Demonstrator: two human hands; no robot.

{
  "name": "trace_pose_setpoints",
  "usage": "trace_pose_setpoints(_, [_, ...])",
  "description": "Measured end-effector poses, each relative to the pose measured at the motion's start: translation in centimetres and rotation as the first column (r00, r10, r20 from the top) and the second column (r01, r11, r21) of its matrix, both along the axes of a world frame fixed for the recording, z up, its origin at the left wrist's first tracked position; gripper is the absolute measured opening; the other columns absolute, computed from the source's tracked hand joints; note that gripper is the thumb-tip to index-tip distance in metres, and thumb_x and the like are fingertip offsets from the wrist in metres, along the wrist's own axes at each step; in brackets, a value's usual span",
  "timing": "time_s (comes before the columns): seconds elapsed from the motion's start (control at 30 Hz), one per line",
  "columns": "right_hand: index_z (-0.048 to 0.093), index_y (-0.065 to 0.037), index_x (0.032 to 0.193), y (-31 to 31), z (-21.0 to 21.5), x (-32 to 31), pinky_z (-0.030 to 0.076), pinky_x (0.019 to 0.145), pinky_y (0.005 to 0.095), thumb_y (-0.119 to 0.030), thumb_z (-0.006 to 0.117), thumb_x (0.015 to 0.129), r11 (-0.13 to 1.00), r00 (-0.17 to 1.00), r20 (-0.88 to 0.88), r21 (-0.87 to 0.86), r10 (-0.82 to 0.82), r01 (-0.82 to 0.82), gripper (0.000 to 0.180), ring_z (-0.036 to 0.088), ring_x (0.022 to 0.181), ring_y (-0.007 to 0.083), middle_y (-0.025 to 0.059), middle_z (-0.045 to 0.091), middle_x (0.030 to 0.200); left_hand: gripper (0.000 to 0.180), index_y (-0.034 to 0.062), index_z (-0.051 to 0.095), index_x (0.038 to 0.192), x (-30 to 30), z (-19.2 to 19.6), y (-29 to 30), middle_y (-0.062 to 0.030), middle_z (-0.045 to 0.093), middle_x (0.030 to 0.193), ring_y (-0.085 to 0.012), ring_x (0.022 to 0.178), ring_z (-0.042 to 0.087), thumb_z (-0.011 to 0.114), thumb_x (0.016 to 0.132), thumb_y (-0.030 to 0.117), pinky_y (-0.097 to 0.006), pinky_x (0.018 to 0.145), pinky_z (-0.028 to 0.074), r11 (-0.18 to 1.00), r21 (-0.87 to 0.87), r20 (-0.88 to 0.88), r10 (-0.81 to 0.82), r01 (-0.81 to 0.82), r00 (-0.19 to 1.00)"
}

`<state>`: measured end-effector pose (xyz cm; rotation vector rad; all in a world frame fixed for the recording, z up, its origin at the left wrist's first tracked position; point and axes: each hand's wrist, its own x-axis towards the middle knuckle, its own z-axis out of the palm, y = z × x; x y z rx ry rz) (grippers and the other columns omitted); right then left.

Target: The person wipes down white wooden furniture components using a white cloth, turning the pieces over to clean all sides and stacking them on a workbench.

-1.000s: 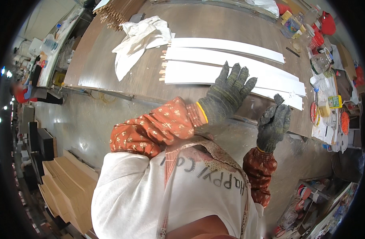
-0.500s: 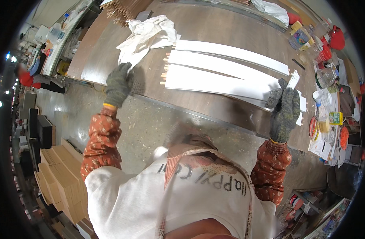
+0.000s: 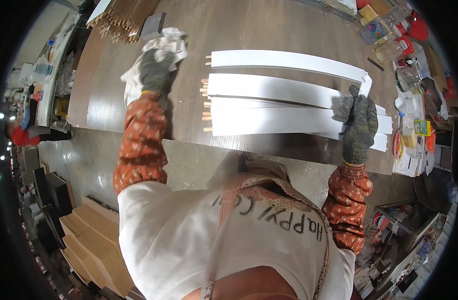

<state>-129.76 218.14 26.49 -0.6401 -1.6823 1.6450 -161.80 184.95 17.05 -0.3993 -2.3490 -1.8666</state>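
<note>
Both my hands wear dark grey-green knit gloves. My left hand (image 3: 156, 72) is on a crumpled white cloth (image 3: 132, 82) at the left of the table, its fingers closed into the fabric and slightly blurred. On the right, my right hand (image 3: 359, 125) is over the right ends of several long white slats (image 3: 269, 121). A short white strip (image 3: 365, 86) sticks up from between its fingers; what it is I cannot make out. Light wooden pegs (image 3: 207, 118) project from the slats' left ends. One slat (image 3: 284, 60) lies apart, farther back.
A stack of pegged boards (image 3: 120, 25) stands at the far left beside a grey block (image 3: 152, 25). Plastic bottles (image 3: 376, 30) and a yellow box (image 3: 422, 128) crowd the right side. Flat cardboard (image 3: 96, 235) is stacked on the floor at left. A person (image 3: 26, 132) is beyond the table.
My left hand has moved away from the table's front edge onto the cloth, which is now more bunched. The right hand still has the white strip. The nearer slats have shifted slightly.
</note>
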Motion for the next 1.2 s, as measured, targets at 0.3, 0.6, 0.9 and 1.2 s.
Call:
trace_pose_setpoints(0.3, [0.056,0.003,0.110,-0.7,0.8,0.4,0.048,0.065,0.0312,-0.005,0.041,0.093,1.000,0.999,-0.053,0.019,0.012,-0.011,0.024,0.058,0.072,0.0224,0.0124,0.061,0.086,0.041,0.0104,0.057,0.113,22.2,11.5,7.4,-0.0108,0.052,0.117,-0.0285,0.108,0.051,0.063,0.076,0.029,-0.049,0.097,0.037,0.668,-0.632,-0.288,-0.672,0.392,0.682])
trace_pose_setpoints(0.6, [0.054,0.000,0.104,-1.3,2.1,0.6,0.050,0.047,0.0255,-0.030,0.048,0.094,0.918,0.937,-0.242,-0.247,0.253,-0.311,0.032,0.058,0.055,0.0127,0.0067,0.061,0.069,0.037,0.0040,0.059,0.111,23.6,12.7,-3.7,-0.0103,0.058,0.097,-0.0220,0.090,0.057,0.062,0.075,0.002,-0.033,0.082,0.048,0.700,-0.673,-0.571,-0.286,-0.238,0.770])
trace_pose_setpoints(0.9, [0.050,0.002,0.111,-5.8,6.3,1.2,0.049,0.065,0.0310,-0.015,0.048,0.093,0.917,0.845,-0.362,0.216,0.394,-0.335,0.025,0.059,0.080,0.0177,0.0094,0.061,0.091,0.050,-0.0007,0.047,0.123,33.3,16.9,5.2,-0.0142,0.050,0.118,-0.0269,0.111,0.048,0.064,0.078,0.014,-0.035,0.095,0.040,0.768,-0.237,0.233,-0.549,0.595,0.802])
trace_pose_setpoints(1.2, [0.045,0.000,0.120,7.3,0.3,1.9,0.048,0.052,0.0324,-0.019,0.047,0.092,0.297,0.972,0.127,0.953,-0.198,-0.064,0.033,0.059,0.072,0.0183,0.0153,0.058,0.097,0.072,0.0042,0.037,0.135,26.6,12.8,13.1,-0.0163,0.041,0.135,-0.0346,0.123,0.041,0.069,0.074,0.026,-0.043,0.105,0.029,0.426,-0.905,-0.293,-0.666,0.026,0.686])
